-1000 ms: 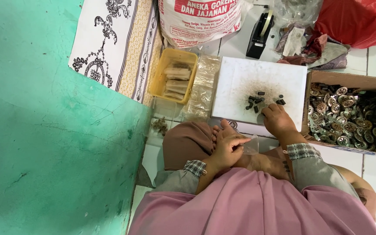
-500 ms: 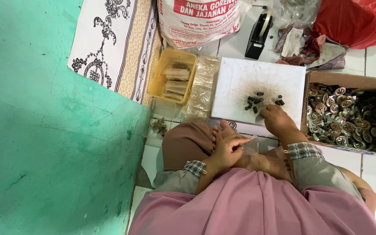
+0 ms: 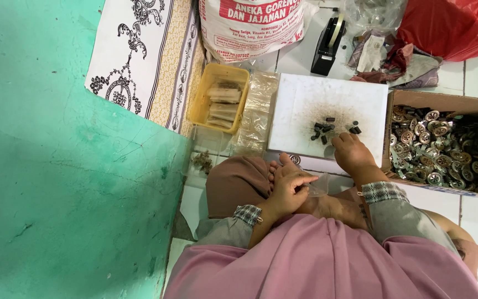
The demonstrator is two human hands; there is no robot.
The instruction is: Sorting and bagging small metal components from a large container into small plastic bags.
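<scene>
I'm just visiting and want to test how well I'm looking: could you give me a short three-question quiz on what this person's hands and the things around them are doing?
1. True or false: the right hand rests on the white board beside the small dark pieces.
2. What does the left hand pinch: A) a small clear bag, B) the tape dispenser, C) the yellow tray?
3. What fills the cardboard box on the right?

Key:
1. True.
2. A.
3. Round metallic buttons, heaped together.
</scene>
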